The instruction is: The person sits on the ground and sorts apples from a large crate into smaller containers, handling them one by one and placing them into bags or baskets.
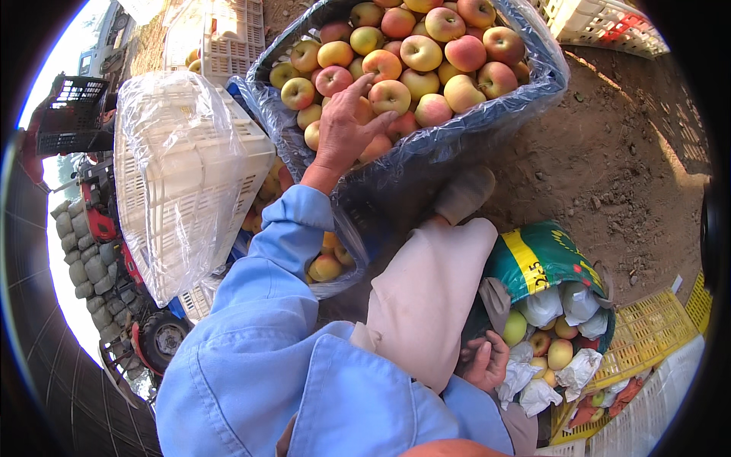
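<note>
A plastic-lined crate [457, 128] full of red and yellow apples [421, 53] stands at the top of the view. My left hand [347, 117] reaches over its near side. Its thumb and forefinger are spread beside one apple [389, 97], touching the fruit without closing around it. Low on the right, my right hand [485, 361] is loosely curled, with nothing seen in it. Right beside it, a green and yellow bag [528, 260] lies with its mouth open. Inside are apples [559, 353] and crumpled white paper wraps [539, 308].
A white plastic crate [183, 188] draped in clear film stands to my left. Between it and my arm, more apples [326, 265] sit in a lined container. Yellow crates [645, 331] lie at the lower right. Bare soil [599, 165] spreads to the right; a tractor wheel [164, 341] shows far left.
</note>
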Demonstrator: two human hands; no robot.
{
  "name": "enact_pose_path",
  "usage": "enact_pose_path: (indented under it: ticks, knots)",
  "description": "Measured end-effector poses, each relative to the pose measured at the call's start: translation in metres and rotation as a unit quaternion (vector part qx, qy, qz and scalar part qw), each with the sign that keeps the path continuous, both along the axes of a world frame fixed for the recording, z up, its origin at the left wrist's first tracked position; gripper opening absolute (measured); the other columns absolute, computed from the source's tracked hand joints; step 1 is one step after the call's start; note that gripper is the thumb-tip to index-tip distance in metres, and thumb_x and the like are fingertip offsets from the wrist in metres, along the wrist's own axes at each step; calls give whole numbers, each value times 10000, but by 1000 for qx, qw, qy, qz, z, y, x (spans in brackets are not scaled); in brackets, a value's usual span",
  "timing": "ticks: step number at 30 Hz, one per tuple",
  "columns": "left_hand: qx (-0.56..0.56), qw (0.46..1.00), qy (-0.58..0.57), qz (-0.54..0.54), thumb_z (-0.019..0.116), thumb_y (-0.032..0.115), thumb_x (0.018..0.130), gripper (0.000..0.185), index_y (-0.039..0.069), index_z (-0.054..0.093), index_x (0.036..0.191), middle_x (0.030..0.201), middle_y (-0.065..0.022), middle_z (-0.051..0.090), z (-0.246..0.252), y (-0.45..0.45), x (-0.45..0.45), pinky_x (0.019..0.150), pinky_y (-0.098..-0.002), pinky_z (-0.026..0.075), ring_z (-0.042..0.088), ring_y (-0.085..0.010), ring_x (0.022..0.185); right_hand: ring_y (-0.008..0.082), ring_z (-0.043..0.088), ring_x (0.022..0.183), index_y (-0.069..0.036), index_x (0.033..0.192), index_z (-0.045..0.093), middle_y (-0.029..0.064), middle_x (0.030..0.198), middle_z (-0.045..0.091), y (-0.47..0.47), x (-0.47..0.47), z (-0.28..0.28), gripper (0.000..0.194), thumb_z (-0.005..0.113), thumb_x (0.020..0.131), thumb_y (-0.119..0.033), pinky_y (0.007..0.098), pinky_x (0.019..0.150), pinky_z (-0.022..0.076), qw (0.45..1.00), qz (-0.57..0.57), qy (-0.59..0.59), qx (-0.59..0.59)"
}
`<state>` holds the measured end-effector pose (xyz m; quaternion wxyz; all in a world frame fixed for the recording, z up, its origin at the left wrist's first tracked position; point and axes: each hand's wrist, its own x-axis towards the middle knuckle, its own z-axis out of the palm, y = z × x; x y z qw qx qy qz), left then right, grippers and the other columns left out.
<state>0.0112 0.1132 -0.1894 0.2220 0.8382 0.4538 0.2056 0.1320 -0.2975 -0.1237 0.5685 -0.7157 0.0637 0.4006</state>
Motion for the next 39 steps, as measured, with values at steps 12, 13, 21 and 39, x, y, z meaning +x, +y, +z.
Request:
enact_pose_path:
  ticks: [12, 13, 21, 39]
  knots:
    - [-57, 994, 22, 88, 739, 183, 878, 318, 65, 686, 1168, 1016, -42, 709, 37, -38, -133, 765, -288, 502, 625, -135, 849, 89, 542, 675, 25, 1168, 608, 89, 861, 646, 69, 142, 119, 237, 577, 981, -117, 199, 616, 442, 918, 315, -219, -97]
    - [-21, 995, 65, 74, 757, 232, 846, 344, 72, 689, 1142, 981, -56, 704, 38, -41, -131, 767, -320, 501, 630, -180, 852, 84, 534, 686, 25, 1169, 611, 82, 867, 640, 92, 154, 117, 231, 571, 984, -110, 192, 636, 440, 902, 319, -277, -90]
    - [15, 965, 248, 79, 814, 424, 715, 608, 111, 628, 1202, 865, -75, 666, 33, -45, -83, 738, -401, 462, 598, -264, 823, 146, 608, 687, 6, 1097, 647, 79, 819, 644, 303, 105, 9, 211, 671, 924, -112, 288, 649, 510, 744, 550, -363, 113]
    - [-142, 983, 68, 93, 850, 203, 683, 543, 94, 656, 1178, 973, -116, 608, 40, -39, -99, 767, -400, 533, 636, -314, 867, 378, 647, 936, -24, 1264, 572, 189, 1061, 645, 390, 22, -84, 655, 818, 759, -361, 440, 797, 538, 653, 547, -506, 135]
